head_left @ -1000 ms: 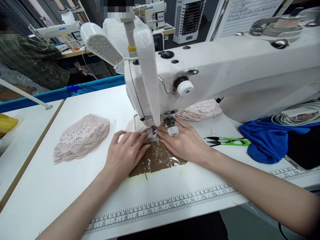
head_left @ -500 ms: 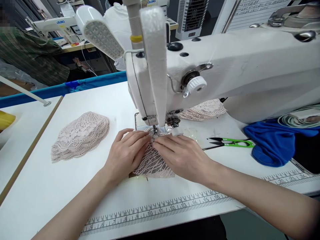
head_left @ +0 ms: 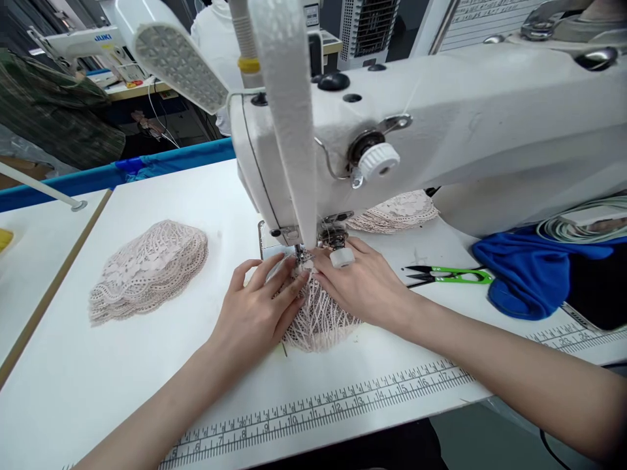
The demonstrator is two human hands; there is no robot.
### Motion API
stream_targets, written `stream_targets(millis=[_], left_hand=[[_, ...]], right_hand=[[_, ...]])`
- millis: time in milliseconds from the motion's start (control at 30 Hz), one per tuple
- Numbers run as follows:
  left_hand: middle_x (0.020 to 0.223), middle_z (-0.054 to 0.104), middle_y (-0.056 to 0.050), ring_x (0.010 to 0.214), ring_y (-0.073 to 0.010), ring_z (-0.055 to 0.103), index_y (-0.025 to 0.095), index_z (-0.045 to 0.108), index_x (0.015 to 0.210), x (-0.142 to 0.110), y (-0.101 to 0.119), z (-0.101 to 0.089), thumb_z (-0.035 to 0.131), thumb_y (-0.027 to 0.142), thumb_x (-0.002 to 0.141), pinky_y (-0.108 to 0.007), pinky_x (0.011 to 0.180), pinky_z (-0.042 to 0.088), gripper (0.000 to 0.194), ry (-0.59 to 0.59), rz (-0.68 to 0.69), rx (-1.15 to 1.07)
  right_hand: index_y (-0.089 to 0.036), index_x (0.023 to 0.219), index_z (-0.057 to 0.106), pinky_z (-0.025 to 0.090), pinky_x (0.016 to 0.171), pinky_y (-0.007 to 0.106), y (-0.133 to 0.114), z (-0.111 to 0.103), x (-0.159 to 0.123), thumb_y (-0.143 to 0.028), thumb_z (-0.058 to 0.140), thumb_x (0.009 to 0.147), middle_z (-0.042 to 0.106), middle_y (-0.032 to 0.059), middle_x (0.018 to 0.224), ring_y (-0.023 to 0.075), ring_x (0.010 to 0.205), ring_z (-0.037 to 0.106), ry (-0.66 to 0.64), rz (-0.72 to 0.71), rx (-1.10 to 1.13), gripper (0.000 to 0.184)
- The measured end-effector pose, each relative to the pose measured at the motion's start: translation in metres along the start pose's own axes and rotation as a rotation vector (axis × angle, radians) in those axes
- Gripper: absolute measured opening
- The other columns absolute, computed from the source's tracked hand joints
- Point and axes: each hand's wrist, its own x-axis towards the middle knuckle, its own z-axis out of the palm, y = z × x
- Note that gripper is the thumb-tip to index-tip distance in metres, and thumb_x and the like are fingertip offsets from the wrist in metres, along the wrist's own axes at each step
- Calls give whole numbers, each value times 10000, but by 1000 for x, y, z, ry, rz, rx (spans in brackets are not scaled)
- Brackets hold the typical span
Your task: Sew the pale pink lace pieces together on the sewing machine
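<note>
A pale pink lace piece (head_left: 321, 320) lies under the needle area of the white sewing machine (head_left: 441, 124), its lower part fanning toward the table's front. My left hand (head_left: 262, 303) is on its left side, thumb and index finger closed on the lace while the other fingers spread toward the presser foot (head_left: 299, 253). From the right, my right hand (head_left: 365, 281) grips the lace close to the foot; its fingertips are partly hidden behind a white knob (head_left: 341, 258). The stitching spot itself is mostly covered by fingers and machine parts.
To the left lies a stack of lace pieces (head_left: 151, 271); another lace stack (head_left: 394, 212) sits behind the needle, under the machine arm. Green-handled thread snips (head_left: 450, 275) and blue cloth (head_left: 524, 277) are at right. A printed ruler (head_left: 313, 418) runs along the front edge.
My left hand's fingers have spread apart. My right hand has shifted up and further behind the knob, and the lace has turned slightly rightward. The whole view has shifted a little.
</note>
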Motion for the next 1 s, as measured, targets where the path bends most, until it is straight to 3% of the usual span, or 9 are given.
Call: stream_targets(millis=[267,700,833,900,1000], left_hand=[[1174,690,-95,1215,-275,556,191,638,1187,1,8,3,513,301,945,-455,964,364,293,23,11,101],[1198,678,-94,1230,-268,535,204,603,1244,-1,10,7,522,317,942,-451,1003,330,332,34,-33,79],[1222,665,-94,1234,-255,532,208,592,1251,-3,8,7,504,334,951,-452,1003,338,338,49,-44,91],[1228,662,-84,1224,-263,537,202,601,1229,-5,6,3,530,354,934,-465,1016,341,340,76,-9,68],[1161,689,-87,1116,-260,596,157,623,1169,-11,3,-3,567,440,894,-446,978,409,399,72,173,-18]], right_hand=[[-149,883,687,414,927,368,1,1,1,-225,485,949,712,93,860,239,1004,577,53,3,-57,226],[-116,943,682,381,976,401,2,5,-1,-196,475,943,713,126,967,227,929,617,9,4,-47,221],[-130,940,670,384,953,395,2,3,-1,-174,486,931,716,95,887,218,899,617,30,-12,-17,190],[-135,905,661,386,934,371,2,0,-2,-148,475,925,709,63,835,196,858,613,82,-64,30,187],[-135,866,645,403,853,322,0,-5,-5,-144,465,922,698,41,818,151,737,590,133,-159,84,188]])
